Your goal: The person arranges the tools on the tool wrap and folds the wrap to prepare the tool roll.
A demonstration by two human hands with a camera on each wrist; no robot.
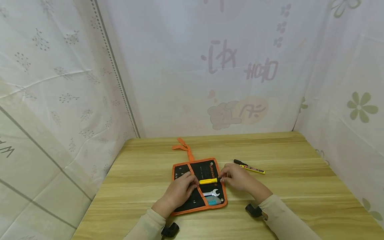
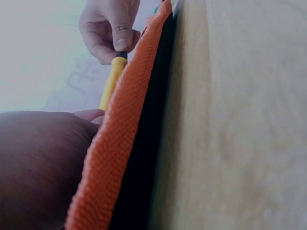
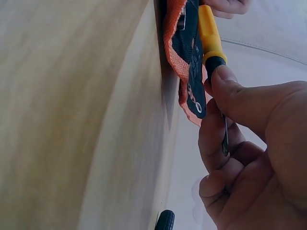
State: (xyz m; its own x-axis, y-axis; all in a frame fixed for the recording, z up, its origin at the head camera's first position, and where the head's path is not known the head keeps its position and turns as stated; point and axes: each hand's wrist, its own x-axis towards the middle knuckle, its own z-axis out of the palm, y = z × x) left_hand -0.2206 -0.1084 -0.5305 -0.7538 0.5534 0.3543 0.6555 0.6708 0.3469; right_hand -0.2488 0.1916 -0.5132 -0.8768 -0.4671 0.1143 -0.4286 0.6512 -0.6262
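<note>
A black tool pouch (image 1: 200, 169) with orange trim lies opened out on the table. Over it is a screwdriver with a yellow handle (image 1: 208, 181), its butt end toward the pocket's orange edge. My right hand (image 1: 238, 176) pinches the screwdriver's black collar between thumb and fingers; in the right wrist view the metal shaft (image 3: 225, 136) runs down past the fingers. My left hand (image 1: 180, 191) lies over the pocket side, its curled fingertips gripping the pocket edge by the handle's butt. A wrench (image 1: 212, 193) and a grey-and-teal tool (image 1: 213, 201) stick out of the pocket.
Beyond my right hand, a slim yellow-and-black tool (image 1: 252, 169) with a label lies on the wooden table (image 1: 279, 150). Orange tie straps (image 1: 189, 153) trail from the pouch's far edge. Printed curtains (image 1: 168, 83) hang around the table.
</note>
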